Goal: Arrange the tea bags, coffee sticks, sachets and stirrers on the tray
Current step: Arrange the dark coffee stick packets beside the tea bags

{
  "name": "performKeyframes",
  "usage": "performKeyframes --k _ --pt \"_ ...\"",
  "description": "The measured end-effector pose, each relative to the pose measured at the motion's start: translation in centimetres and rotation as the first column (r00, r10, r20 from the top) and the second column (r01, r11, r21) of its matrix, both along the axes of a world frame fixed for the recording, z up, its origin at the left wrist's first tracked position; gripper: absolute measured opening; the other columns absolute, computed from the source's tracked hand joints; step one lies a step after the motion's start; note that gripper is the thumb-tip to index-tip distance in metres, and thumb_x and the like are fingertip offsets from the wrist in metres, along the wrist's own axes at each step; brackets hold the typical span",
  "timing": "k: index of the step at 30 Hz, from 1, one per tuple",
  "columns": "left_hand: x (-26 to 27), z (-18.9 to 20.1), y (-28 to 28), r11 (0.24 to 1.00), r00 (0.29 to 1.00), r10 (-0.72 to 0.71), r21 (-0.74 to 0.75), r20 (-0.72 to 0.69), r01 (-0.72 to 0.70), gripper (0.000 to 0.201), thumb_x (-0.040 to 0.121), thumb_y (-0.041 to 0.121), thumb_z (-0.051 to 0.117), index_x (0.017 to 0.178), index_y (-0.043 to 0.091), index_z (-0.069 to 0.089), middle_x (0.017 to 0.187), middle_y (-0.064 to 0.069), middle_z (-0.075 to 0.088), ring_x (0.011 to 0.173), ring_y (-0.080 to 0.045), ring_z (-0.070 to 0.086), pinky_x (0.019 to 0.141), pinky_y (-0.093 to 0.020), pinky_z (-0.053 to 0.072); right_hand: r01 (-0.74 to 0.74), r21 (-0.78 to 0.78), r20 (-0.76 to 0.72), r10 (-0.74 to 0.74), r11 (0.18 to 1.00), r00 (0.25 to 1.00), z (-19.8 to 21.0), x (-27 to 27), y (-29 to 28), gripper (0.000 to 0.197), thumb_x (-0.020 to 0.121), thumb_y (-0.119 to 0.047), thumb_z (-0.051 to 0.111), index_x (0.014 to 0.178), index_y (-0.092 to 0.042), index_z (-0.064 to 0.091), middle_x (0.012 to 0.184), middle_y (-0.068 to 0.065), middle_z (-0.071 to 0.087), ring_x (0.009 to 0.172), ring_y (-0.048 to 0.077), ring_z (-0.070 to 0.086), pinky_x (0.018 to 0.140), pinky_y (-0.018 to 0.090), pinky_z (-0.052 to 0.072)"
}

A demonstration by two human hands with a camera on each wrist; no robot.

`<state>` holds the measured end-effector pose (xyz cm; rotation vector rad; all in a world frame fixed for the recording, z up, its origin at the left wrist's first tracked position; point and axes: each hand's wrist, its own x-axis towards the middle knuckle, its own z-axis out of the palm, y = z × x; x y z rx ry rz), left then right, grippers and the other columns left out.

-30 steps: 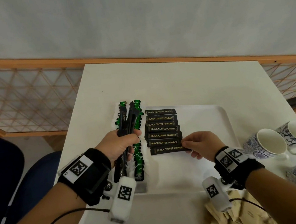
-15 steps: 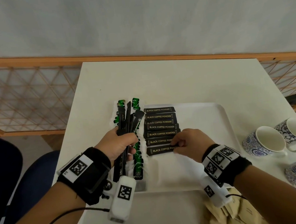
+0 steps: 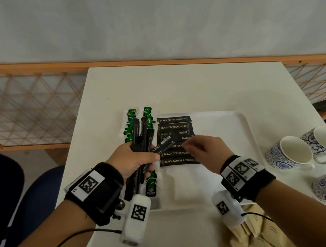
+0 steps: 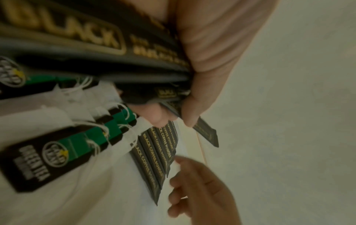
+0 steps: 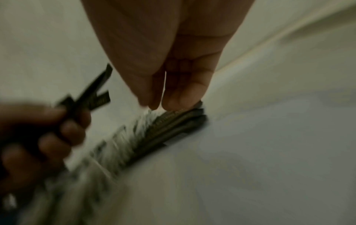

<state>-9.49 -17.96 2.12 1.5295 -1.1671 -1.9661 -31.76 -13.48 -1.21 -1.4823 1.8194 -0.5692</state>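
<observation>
My left hand (image 3: 142,161) grips a bundle of black coffee sticks (image 3: 139,139) upright over the left side of the white tray (image 3: 240,132). One stick (image 3: 163,144) fans out of the bundle to the right, barcode side up. My right hand (image 3: 186,146) hovers just at that stick's tip with fingers loosely together; the left wrist view shows it (image 4: 192,182) apart from the stick (image 4: 208,135). Below lies a row of several coffee sticks (image 3: 178,160) on the tray. Green tea bags (image 3: 152,189) line the tray's left edge.
Three patterned cups (image 3: 290,152) stand on the table to the right of the tray. A heap of brown paper sachets (image 3: 260,237) lies at the near right edge. A blue chair (image 3: 34,194) is at the left of the table.
My right hand left the lowest stick of the row and rose up-left toward the bundle. My left hand pushed one stick out sideways to the right.
</observation>
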Motion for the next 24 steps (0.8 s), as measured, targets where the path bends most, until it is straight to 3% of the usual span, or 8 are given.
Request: performKeyframes --k 2,4,8,11,15,18,21,24 --pt "-0.1 -0.1 0.1 1.0 1.0 -0.022 -0.011 0.004 0.022 0.022 0.076 -0.004 0.073 0.096 0.002 0.064 0.064 -0.012 0.063 0.055 -0.02 0.059 0.044 -0.025 0.05 0.206 0.091 0.409 -0.225 0.974 0.884 1.1 0.8 -0.1 0.02 0.097 -0.028 0.049 0.095 -0.022 0.068 0.069 0.0 0.062 0.057 0.015 0.056 0.055 0.027 0.05" --pt "-0.4 -0.1 0.3 0.999 0.999 -0.042 -0.021 0.006 0.042 0.022 0.076 -0.005 0.073 0.095 0.001 0.064 0.065 -0.013 0.062 0.055 -0.02 0.059 0.045 -0.026 0.051 0.229 0.147 0.562 -0.272 0.962 0.781 2.0 1.1 -0.2 0.023 0.097 -0.03 0.049 0.1 -0.017 0.068 0.067 0.001 0.063 0.055 0.016 0.057 0.051 0.028 0.05" --pt "-0.6 -0.3 0.6 0.999 0.999 -0.031 -0.042 0.017 0.032 0.016 0.079 -0.002 0.07 0.094 0.0 0.065 0.066 -0.015 0.062 0.056 -0.023 0.058 0.046 -0.026 0.051 0.069 0.126 0.509 -0.124 0.99 0.852 3.0 1.0 -0.1 0.008 0.089 -0.018 0.064 0.09 -0.017 0.072 0.059 -0.003 0.064 0.049 0.012 0.057 0.048 0.022 0.05" --pt "-0.3 -0.3 0.5 0.998 1.0 -0.013 -0.058 0.006 0.013 0.013 0.08 -0.002 0.069 0.092 0.001 0.064 0.068 -0.015 0.063 0.059 -0.022 0.059 0.047 -0.026 0.051 0.083 0.156 0.53 -0.154 0.984 0.834 3.0 0.4 0.2 0.01 0.084 -0.009 0.069 0.09 -0.016 0.073 0.068 0.002 0.068 0.056 0.014 0.061 0.057 0.026 0.055" --pt "-0.4 -0.1 0.8 0.996 1.0 -0.022 -0.088 0.001 0.022 0.014 0.078 -0.006 0.07 0.087 0.004 0.064 0.067 -0.009 0.063 0.059 -0.019 0.061 0.046 -0.024 0.05 -0.047 0.181 0.448 -0.04 0.982 0.893 3.1 0.3 0.7 0.022 0.081 -0.013 0.072 0.1 -0.024 0.072 0.074 -0.001 0.072 0.06 0.01 0.063 0.062 0.024 0.053" --pt "-0.7 -0.2 1.0 0.995 1.0 0.016 -0.098 -0.01 -0.017 0.013 0.079 -0.004 0.07 0.087 0.004 0.063 0.069 -0.013 0.063 0.061 -0.023 0.06 0.048 -0.025 0.052 -0.134 0.215 0.373 0.045 0.967 0.927 3.4 0.6 0.9 0.012 0.082 -0.017 0.072 0.088 -0.027 0.075 0.069 0.002 0.071 0.06 0.012 0.062 0.06 0.023 0.053" --pt "-0.6 -0.4 1.0 0.996 0.998 0.057 -0.064 -0.032 -0.059 0.012 0.083 0.007 0.07 0.092 0.002 0.065 0.074 -0.016 0.065 0.065 -0.023 0.062 0.053 -0.027 0.054 -0.056 0.084 0.257 0.033 0.995 0.966 3.3 0.5 1.3 0.011 0.082 -0.018 0.072 0.079 -0.028 0.075 0.063 -0.005 0.069 0.057 0.007 0.059 0.062 0.02 0.051" --pt "-0.2 -0.6 0.9 0.998 0.998 0.053 -0.039 -0.025 -0.054 0.018 0.086 0.014 0.068 0.095 -0.001 0.067 0.076 -0.017 0.068 0.066 -0.024 0.062 0.06 -0.028 0.055 -0.039 -0.131 0.213 0.067 0.991 0.975 2.9 0.4 1.7 0.02 0.082 -0.013 0.071 0.078 -0.033 0.072 0.069 -0.014 0.069 0.06 -0.001 0.061 0.066 0.015 0.049"
